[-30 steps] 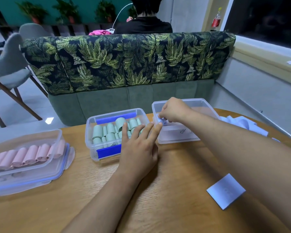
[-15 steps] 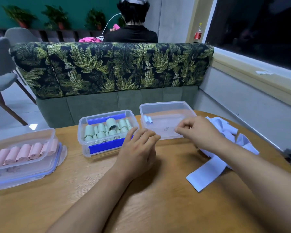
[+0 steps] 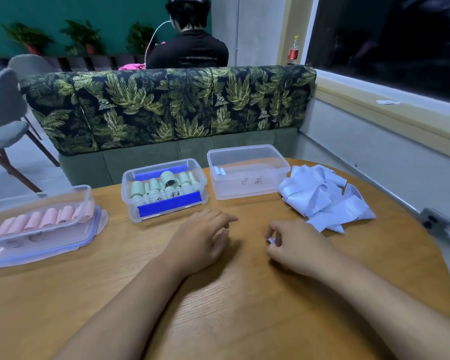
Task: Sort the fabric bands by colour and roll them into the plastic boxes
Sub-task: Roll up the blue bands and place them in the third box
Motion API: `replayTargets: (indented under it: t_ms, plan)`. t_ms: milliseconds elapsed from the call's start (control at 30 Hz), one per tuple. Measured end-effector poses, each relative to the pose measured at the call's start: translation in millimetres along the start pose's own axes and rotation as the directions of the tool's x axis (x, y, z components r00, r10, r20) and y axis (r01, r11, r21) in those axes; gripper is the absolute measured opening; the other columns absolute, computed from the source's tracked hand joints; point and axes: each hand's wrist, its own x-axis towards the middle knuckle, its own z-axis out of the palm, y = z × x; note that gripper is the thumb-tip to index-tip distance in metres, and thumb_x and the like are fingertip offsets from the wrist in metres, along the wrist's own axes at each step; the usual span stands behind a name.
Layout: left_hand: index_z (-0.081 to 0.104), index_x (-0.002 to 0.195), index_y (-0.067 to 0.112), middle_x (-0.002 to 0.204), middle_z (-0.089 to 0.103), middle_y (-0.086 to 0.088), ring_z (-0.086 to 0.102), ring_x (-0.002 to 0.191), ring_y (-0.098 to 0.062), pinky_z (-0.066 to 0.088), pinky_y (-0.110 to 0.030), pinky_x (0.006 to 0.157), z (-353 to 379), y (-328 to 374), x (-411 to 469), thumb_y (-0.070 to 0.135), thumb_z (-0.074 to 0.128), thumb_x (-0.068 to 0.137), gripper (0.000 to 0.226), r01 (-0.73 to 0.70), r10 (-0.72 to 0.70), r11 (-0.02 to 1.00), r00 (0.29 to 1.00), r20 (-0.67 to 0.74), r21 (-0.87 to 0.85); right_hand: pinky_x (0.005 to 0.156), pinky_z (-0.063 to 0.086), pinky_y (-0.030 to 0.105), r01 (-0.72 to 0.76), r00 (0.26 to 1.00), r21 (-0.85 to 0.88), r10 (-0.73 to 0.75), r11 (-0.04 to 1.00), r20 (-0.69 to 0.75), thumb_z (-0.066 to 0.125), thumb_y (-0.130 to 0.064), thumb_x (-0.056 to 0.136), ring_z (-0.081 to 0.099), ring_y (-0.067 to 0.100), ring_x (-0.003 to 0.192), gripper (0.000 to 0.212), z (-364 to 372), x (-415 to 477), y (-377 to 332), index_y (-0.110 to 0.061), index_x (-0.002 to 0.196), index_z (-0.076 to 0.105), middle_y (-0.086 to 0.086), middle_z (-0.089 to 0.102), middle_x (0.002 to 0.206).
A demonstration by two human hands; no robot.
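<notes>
The round wooden desk (image 3: 244,294) fills the lower half of the view, its curved far edge running behind the boxes and down the right side. A broad bare stretch lies between the two forearms and toward the near edge. Beyond the far edge stands a leaf-print sofa (image 3: 166,105).

Three plastic boxes line the far edge. The pink box (image 3: 37,242) sits at the left edge and holds a row of pink rolls (image 3: 50,219). The green box (image 3: 203,193) in the middle is packed with green rolls (image 3: 153,184). The clear box (image 3: 247,188) to its right is just beside the loose pile of pale blue bands (image 3: 322,196), which reaches toward the right rim.

The left hand (image 3: 203,240) rests on the desk in front of the green box, fingers relaxed and holding nothing. The right hand (image 3: 296,245), apart from it, has curled fingers pinching the end of a pale blue band (image 3: 270,241). Two blue rolls (image 3: 219,170) lie in the clear box's far left corner.
</notes>
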Motion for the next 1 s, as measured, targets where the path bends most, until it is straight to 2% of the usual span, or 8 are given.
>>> replayTargets:
  t_ms: [167, 300, 367, 467, 600, 833, 900, 1000]
  plan:
    - [0.067, 0.125, 0.032, 0.099, 0.063, 0.022, 0.06, 0.1, -0.006, 0.057, -0.043, 0.081, -16.1, -1.2, -34.8, 0.027, 0.059, 0.1, 0.026, 0.248, -0.268, 0.96, 0.95, -0.162, -0.132, 0.075, 0.061, 0.035, 0.104, 0.969, 0.321, -0.168, 0.941, 0.179, 0.067, -0.023, 0.088, 0.071, 0.008, 0.067, 0.01, 23.8, 13.3, -59.5, -0.026, 0.094, 0.073, -0.006, 0.077, 0.074]
    - [0.066, 0.118, 0.031, 0.097, 0.067, 0.016, 0.062, 0.094, -0.007, 0.053, -0.036, 0.081, -31.3, -13.8, -53.8, 0.027, 0.055, 0.104, 0.018, 0.443, -0.506, 0.854, 0.829, -0.236, -0.273, 0.079, 0.06, 0.034, 0.061, 0.949, 0.651, -0.247, 0.756, 0.198, 0.063, -0.014, 0.094, 0.076, 0.016, 0.083, 0.036, 45.2, 37.3, -97.6, -0.032, 0.124, 0.069, 0.003, 0.079, 0.102]
    - [0.065, 0.115, 0.03, 0.099, 0.069, 0.015, 0.062, 0.095, -0.004, 0.049, -0.032, 0.082, -36.1, -17.2, -59.4, 0.019, 0.055, 0.106, 0.018, 0.498, -0.58, 0.805, 0.775, -0.251, -0.323, 0.081, 0.059, 0.032, 0.076, 0.952, 0.72, -0.265, 0.69, 0.154, 0.058, -0.006, 0.098, 0.076, 0.016, 0.086, 0.045, 46.7, 45.7, -103.4, -0.031, 0.134, 0.064, 0.0, 0.076, 0.114]
    - [0.066, 0.112, 0.026, 0.098, 0.069, 0.015, 0.062, 0.095, -0.005, 0.05, -0.03, 0.082, -38.3, -17.4, -61.2, 0.013, 0.055, 0.102, 0.02, 0.524, -0.598, 0.794, 0.766, -0.237, -0.308, 0.089, 0.058, 0.036, 0.165, 0.97, 0.57, -0.239, 0.805, 0.056, 0.052, -0.001, 0.093, 0.073, 0.012, 0.086, 0.047, 37.9, 50.3, -89.5, -0.032, 0.125, 0.068, -0.01, 0.075, 0.108]
    - [0.061, 0.099, 0.031, 0.091, 0.064, 0.015, 0.059, 0.088, -0.009, 0.048, -0.028, 0.074, -38.6, -9.4, -61.5, 0.019, 0.049, 0.086, 0.022, 0.501, -0.534, 0.84, 0.833, -0.146, -0.21, 0.088, 0.055, 0.034, 0.17, 0.98, 0.27, -0.191, 0.948, 0.056, 0.063, -0.022, 0.096, 0.064, 0.0, 0.084, 0.021, 32.2, 44.0, -51.6, -0.035, 0.108, 0.075, -0.016, 0.073, 0.092]
    - [0.05, 0.082, 0.027, 0.073, 0.06, 0.006, 0.049, 0.069, -0.019, 0.039, -0.035, 0.059, -40.6, 1.2, -66.5, 0.026, 0.04, 0.08, 0.01, 0.525, -0.525, 0.85, 0.851, -0.02, 0.032, 0.074, 0.052, 0.031, 0.221, 0.975, 0.161, -0.213, 0.962, -0.066, 0.064, -0.036, 0.099, 0.063, -0.002, 0.08, 0.012, 42.1, -0.9, -33.8, -0.041, 0.102, 0.074, -0.022, 0.07, 0.081]
    - [0.046, 0.08, 0.028, 0.073, 0.059, 0.003, 0.05, 0.071, -0.024, 0.044, -0.039, 0.061, -41.2, 4.2, -72.4, 0.027, 0.039, 0.082, 0.007, 0.528, -0.531, 0.845, 0.848, 0.009, 0.078, 0.07, 0.053, 0.029, 0.208, 0.978, 0.246, -0.2, 0.947, -0.059, 0.065, -0.034, 0.1, 0.066, 0.0, 0.074, 0.012, 41.8, -16.4, -34.9, -0.041, 0.099, 0.074, -0.021, 0.071, 0.083]
    - [0.049, 0.081, 0.027, 0.077, 0.057, 0.004, 0.052, 0.077, -0.022, 0.048, -0.042, 0.067, -45.1, 10.4, -82.9, 0.025, 0.039, 0.083, 0.01, 0.543, -0.544, 0.839, 0.839, 0.012, 0.047, 0.064, 0.06, 0.036, 0.139, 0.981, 0.55, -0.189, 0.823, 0.036, 0.065, -0.025, 0.1, 0.074, 0.013, 0.066, 0.015, 41.9, -43.7, -40.5, -0.035, 0.099, 0.076, -0.013, 0.073, 0.087]
